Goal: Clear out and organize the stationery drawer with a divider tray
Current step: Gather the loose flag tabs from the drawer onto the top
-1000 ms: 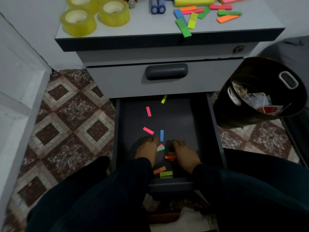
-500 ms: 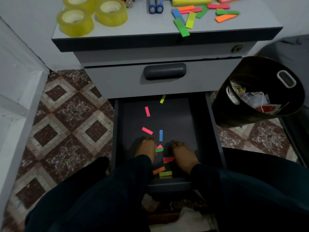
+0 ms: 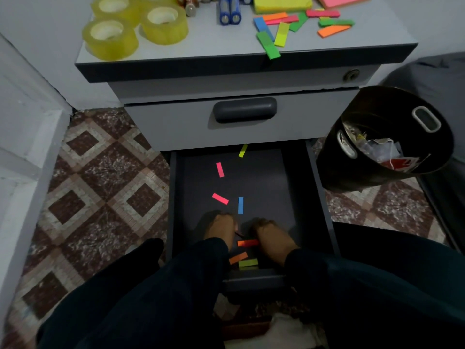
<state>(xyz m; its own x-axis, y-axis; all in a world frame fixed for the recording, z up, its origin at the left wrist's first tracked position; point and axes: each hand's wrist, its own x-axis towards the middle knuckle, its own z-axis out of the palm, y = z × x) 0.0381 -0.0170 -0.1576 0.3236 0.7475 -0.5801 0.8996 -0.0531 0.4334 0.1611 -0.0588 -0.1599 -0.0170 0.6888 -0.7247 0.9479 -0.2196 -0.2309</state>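
The bottom drawer (image 3: 264, 185) is pulled open, its dark floor strewn with coloured sticky tabs: a yellow-green one (image 3: 242, 150), two pink ones (image 3: 220, 169) (image 3: 220, 198) and a blue one (image 3: 240, 205). Both hands are low in the drawer's near end, fingers curled down. My left hand (image 3: 221, 227) pinches a tab, of which only a red sliver shows at its thumb. My right hand (image 3: 271, 235) holds the end of an orange-red tab (image 3: 247, 243). An orange tab (image 3: 238, 258) and a yellow-green tab (image 3: 248, 263) lie between my wrists. No divider tray is in view.
On the cabinet top lie yellow tape rolls (image 3: 110, 39), batteries (image 3: 230, 11), a yellow note pad (image 3: 281, 2) and several loose tabs (image 3: 279, 26). The drawer above (image 3: 245, 109) is closed. A black bin (image 3: 385, 139) with paper scraps stands at the right. Tiled floor lies to the left.
The green and pink tab between my hands has gone under my left hand. The tab by my right hand has turned level. Both hands stayed in place.
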